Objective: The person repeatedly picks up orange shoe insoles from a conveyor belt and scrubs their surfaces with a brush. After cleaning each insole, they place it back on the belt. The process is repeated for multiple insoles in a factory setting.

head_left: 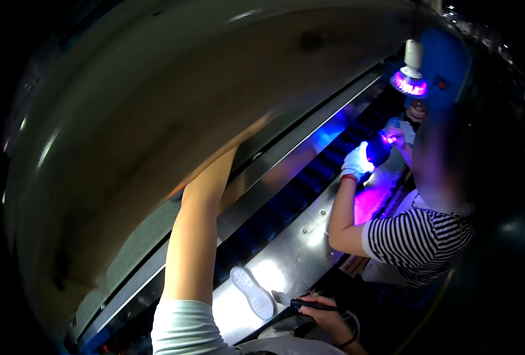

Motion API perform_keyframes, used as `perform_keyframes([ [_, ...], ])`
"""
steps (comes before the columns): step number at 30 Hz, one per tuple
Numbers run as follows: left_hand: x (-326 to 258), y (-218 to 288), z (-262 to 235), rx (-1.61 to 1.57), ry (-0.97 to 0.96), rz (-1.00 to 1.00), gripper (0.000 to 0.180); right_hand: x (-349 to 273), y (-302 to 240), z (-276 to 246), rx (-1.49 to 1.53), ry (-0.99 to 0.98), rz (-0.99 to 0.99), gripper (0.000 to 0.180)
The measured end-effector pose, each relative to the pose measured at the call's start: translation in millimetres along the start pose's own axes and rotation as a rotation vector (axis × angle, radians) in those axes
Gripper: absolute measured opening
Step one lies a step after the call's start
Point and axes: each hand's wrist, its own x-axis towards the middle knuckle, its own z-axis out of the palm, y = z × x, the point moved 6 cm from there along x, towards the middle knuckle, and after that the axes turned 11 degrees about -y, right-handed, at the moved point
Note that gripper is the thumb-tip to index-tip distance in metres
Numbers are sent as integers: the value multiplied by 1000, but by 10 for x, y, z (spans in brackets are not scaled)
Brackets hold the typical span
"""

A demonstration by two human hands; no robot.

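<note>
My left forearm [200,231] reaches up and away over the dark conveyor belt [274,207]. Its hand is hidden under the edge of the big curved grey hood [156,118]. My right hand [324,310] is low at the lower edge, closed around a dark pen-like tool [310,305] that points left. Just left of it a white shoe sole [252,291] lies tread up on the shiny metal side panel [298,254] of the line.
A co-worker in a striped shirt [419,236] sits at the right. Their white-gloved hands [357,161] hold a small item under a violet lamp [410,83]. Blue-violet light falls on the belt there. The surroundings are dark.
</note>
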Motion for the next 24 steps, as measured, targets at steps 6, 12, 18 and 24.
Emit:
perform_keyframes([
  [6, 299, -941, -195, 512, 294, 47, 50, -82, 176, -90, 33, 1, 75, 25],
  [12, 364, -1082, -37, 544, 408, 15, 38, 27, 139, 9, 55, 16, 68, 20],
  [18, -301, -743, 10, 416, 217, 189, 28, 160, 93, 201, -78, -94, -59, 11],
  [24, -2215, -308, -187, 395, 403, 469, 26, 316, 325, 294, -177, -105, -23, 17],
])
